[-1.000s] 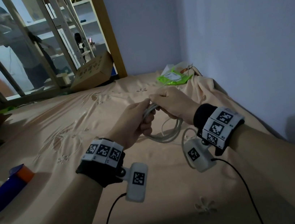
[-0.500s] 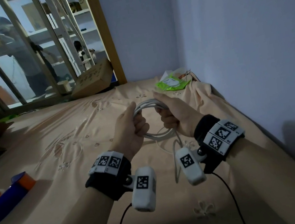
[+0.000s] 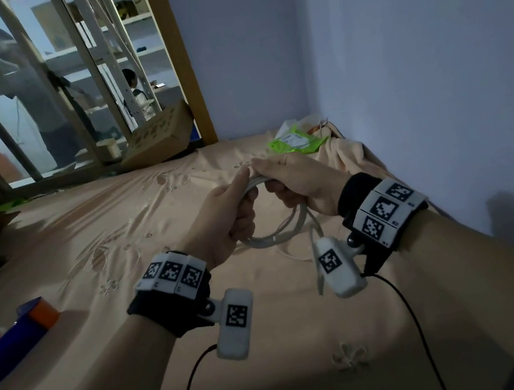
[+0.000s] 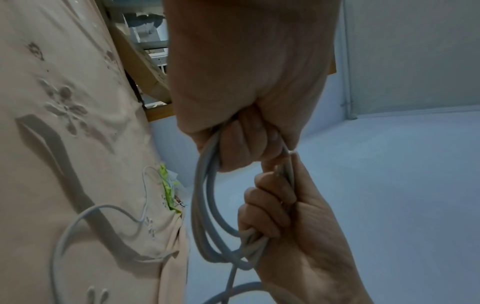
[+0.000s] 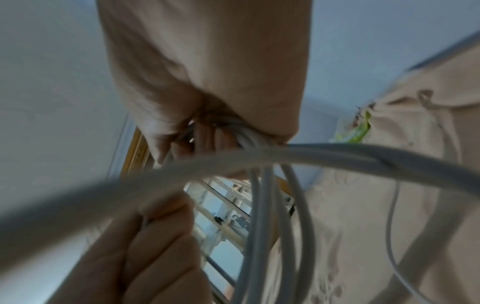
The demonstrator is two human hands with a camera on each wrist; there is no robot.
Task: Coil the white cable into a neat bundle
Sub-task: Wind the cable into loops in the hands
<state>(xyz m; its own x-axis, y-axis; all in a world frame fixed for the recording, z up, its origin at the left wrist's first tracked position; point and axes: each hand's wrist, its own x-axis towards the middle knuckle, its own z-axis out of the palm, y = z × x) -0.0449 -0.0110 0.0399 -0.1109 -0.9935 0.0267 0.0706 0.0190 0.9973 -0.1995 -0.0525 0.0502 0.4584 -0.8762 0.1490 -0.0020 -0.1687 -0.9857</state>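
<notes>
The white cable point(image 3: 283, 235) hangs as a coil of several loops above the peach bedsheet, held between both hands. My left hand point(image 3: 235, 211) grips the left side of the coil in a fist, thumb up. My right hand point(image 3: 293, 183) grips the top right of the coil, fingers curled round the strands. In the left wrist view the loops point(image 4: 207, 216) run from my left hand point(image 4: 246, 133) down into my right hand point(image 4: 275, 216). A loose tail point(image 4: 85, 218) of cable lies on the sheet. The right wrist view shows strands point(image 5: 272, 216) hanging from the right hand point(image 5: 213, 127).
A green plastic packet point(image 3: 296, 141) lies at the far corner of the bed by the wall point(image 3: 430, 71). A cardboard box point(image 3: 158, 136) leans at the bed's far edge. A blue and orange tape dispenser point(image 3: 15, 338) sits at the left.
Both hands moved closer together at the top of the coil. The right hand shifted up onto the top strands next to the left thumb. The coil hangs a little lower.
</notes>
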